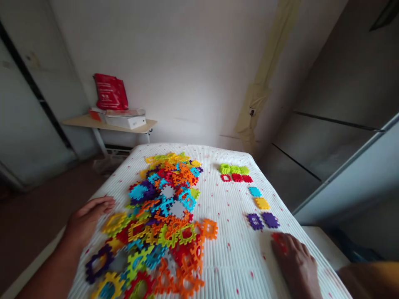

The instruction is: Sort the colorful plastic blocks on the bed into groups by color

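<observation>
Colorful toy pieces lie heaped in a long pile [168, 220] down the left side of a white, red-dotted cover [221, 257], while a person's two bare hands work at either side. The left hand [90, 218] rests just beside the pile, its fingers extended and its grip apart, with nothing seen in it. At right, the right hand [296, 257] bends over a red piece [280, 241], partly hidden under the fingers; whether the grip is clamped on it one cannot tell. Just beyond sit two purple pieces [270, 220] side by side, then a yellow piece [262, 203], a blue piece [254, 191], a row of red pieces [237, 177] and a row of lime pieces [235, 169]. By the wall, a red bag [110, 93] stands above a pale tabletop [82, 121].
</observation>
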A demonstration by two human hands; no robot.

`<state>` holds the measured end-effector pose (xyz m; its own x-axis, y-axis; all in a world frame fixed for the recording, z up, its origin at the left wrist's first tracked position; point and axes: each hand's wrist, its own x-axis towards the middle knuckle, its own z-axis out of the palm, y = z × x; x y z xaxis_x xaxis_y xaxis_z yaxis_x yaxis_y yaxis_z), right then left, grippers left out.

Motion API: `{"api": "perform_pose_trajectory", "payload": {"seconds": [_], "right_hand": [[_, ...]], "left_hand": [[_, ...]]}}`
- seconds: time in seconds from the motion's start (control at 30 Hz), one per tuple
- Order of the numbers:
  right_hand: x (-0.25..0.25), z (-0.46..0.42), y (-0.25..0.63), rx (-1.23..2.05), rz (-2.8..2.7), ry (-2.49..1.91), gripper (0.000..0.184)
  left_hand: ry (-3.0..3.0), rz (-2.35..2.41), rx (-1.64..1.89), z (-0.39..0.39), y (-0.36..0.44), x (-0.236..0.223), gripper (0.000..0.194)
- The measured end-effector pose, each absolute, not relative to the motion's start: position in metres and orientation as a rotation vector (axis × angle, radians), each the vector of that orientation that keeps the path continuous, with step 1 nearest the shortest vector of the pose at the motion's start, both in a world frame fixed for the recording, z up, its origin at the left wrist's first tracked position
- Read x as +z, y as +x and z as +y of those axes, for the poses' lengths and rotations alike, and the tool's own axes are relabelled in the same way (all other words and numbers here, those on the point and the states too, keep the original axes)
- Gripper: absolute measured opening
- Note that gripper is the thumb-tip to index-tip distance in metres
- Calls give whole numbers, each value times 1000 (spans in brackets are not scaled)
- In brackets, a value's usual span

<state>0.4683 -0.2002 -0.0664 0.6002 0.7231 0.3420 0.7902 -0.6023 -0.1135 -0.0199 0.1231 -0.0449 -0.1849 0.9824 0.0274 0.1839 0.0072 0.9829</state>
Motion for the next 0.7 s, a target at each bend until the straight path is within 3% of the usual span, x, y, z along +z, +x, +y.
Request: {"api": "perform_pose_trajectory", "payload": {"seconds": [0.2, 0.3, 0.47, 0.57, 0.7], "right_hand": [[-69, -201, 475, -339, -1222, -2575, 40], [-61, -197, 471, -541, -1241, -2490, 46], [-37, -157, 437, -775, -1469, -1930, 34], [-25, -116, 401, -648, -1609, -1716, 19], [-14, -58, 359, -424, -1878, -1540, 18]], "left_hand": [[1139, 1373, 1257, 123, -24, -49, 70], [1122, 1371, 1245, 121, -24, -47, 72], [1136, 1397, 1240, 120, -19, -43, 67], [1133, 1441, 1235, 120, -16, -39, 56], [1276, 1597, 1194, 128, -18, -45, 38]]}}
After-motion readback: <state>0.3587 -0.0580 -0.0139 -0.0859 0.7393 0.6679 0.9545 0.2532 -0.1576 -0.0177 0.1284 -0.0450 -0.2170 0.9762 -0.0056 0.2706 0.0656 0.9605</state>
